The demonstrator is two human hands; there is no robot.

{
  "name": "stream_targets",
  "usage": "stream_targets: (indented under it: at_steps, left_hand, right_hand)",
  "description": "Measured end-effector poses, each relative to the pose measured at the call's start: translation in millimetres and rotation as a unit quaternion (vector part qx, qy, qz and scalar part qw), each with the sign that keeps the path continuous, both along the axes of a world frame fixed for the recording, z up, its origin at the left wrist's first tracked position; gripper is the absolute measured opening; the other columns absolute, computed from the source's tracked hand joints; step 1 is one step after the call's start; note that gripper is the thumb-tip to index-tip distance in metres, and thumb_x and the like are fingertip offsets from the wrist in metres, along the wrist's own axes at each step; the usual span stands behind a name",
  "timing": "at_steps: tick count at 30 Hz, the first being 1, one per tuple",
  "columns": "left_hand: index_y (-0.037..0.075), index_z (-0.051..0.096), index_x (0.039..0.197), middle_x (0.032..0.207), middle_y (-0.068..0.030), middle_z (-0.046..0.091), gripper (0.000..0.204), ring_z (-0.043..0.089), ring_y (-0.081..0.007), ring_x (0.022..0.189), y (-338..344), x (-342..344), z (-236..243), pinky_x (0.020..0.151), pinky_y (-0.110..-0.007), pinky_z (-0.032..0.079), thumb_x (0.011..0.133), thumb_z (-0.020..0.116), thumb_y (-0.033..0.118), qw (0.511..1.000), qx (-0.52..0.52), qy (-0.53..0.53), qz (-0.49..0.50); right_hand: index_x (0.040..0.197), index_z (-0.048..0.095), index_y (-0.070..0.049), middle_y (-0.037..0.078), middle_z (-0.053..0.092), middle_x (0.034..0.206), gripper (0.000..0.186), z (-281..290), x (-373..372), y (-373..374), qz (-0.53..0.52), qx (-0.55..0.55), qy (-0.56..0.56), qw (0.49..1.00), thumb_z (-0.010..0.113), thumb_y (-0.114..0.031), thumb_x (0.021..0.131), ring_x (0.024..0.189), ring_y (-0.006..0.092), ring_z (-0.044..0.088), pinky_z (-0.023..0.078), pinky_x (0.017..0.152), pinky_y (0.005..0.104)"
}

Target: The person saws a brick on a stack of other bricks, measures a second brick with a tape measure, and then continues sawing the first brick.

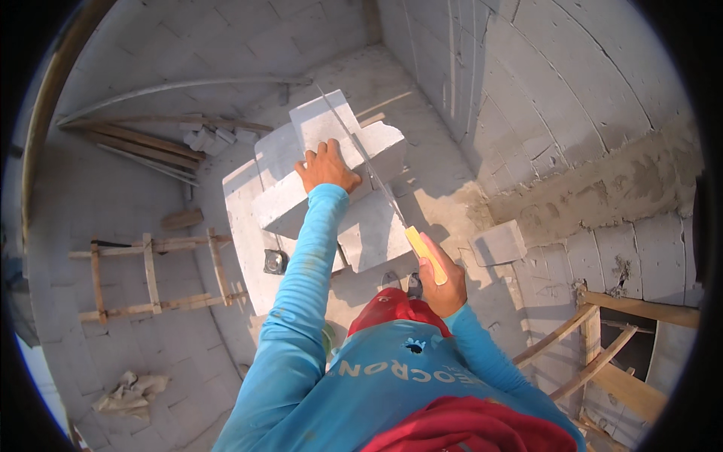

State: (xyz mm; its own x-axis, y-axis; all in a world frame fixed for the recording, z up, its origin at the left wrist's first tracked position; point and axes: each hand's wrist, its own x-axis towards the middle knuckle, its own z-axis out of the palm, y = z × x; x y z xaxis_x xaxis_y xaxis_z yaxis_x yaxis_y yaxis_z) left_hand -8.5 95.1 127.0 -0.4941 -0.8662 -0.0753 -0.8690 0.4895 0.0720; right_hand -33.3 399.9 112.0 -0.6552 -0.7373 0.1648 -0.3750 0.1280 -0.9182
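Note:
My right hand (444,280) is wrapped round the yellow handle of a hand saw (384,187). Its long, thin blade slants up and left across a pale concrete block (282,202), right of my left hand. Pressed on top of that block, my left hand (329,167) has its fingers spread and bent toward the far edge. Another block (322,119) stands just behind the fingers, and a further one (376,237) lies nearer me. Whether the blade has cut into the block, I cannot tell. A tape measure (275,261) rests left of my left forearm.
A loose block (498,243) lies by the right wall. Wooden ladder-like frames (151,275) stand at left, with timber planks (143,147) and broken block pieces (209,141) farther back. More timber framing (591,339) is at lower right. A crumpled cloth (132,393) lies at lower left.

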Motion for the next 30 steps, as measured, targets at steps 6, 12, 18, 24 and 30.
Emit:
stream_targets:
  at_steps: [6,12,18,24,30]
  left_hand:
    - [0.015,0.060,0.127,0.128,-0.0025,0.064,0.068,0.057,-0.0290,0.127,-3.8,5.5,4.4,0.110,-0.053,0.038,0.065,0.087,0.027,1.000,0.007,-0.003,-0.006]
    - [0.016,0.060,0.127,0.128,-0.0010,0.064,0.067,0.056,-0.0283,0.129,7.1,-3.6,-2.2,0.111,-0.053,0.038,0.066,0.086,0.026,1.000,-0.020,0.004,0.006]
    - [0.017,0.059,0.131,0.131,-0.0010,0.064,0.074,0.056,-0.0277,0.130,8.7,-1.2,4.4,0.114,-0.053,0.037,0.064,0.089,0.027,0.999,-0.015,-0.003,0.034]
    - [0.019,0.056,0.140,0.140,-0.0012,0.062,0.085,0.053,-0.0277,0.136,5.1,-7.3,2.6,0.118,-0.055,0.036,0.064,0.093,0.033,0.999,-0.005,-0.035,0.037]
    - [0.021,0.053,0.147,0.148,-0.0019,0.060,0.097,0.050,-0.0293,0.140,-15.8,-13.1,3.8,0.121,-0.056,0.033,0.063,0.097,0.040,0.997,0.017,-0.043,0.060]
  right_hand:
    - [0.142,0.060,0.000,0.026,0.072,0.123,0.046,-0.3,14.1,49.3,0.003,0.011,-0.028,1.000,0.063,-0.011,0.098,0.105,0.0410,0.073,0.059,0.084,0.0407]
    - [0.142,0.061,-0.003,0.024,0.072,0.122,0.045,0.5,-29.9,-45.6,0.023,-0.002,-0.026,0.999,0.062,-0.015,0.099,0.105,0.0406,0.073,0.058,0.088,0.0415]
    - [0.142,0.058,0.005,0.025,0.070,0.129,0.046,-9.8,-26.1,54.0,0.066,-0.016,-0.037,0.997,0.059,-0.010,0.098,0.108,0.0384,0.074,0.059,0.090,0.0396]
    - [0.141,0.060,0.004,0.026,0.070,0.129,0.045,-32.8,-54.4,47.6,0.098,-0.005,-0.028,0.995,0.061,-0.009,0.097,0.108,0.0389,0.074,0.060,0.090,0.0398]
    - [0.139,0.061,0.003,0.026,0.070,0.127,0.043,-48.3,-64.9,8.7,0.098,-0.038,-0.012,0.994,0.061,-0.013,0.099,0.109,0.0387,0.073,0.058,0.092,0.0398]
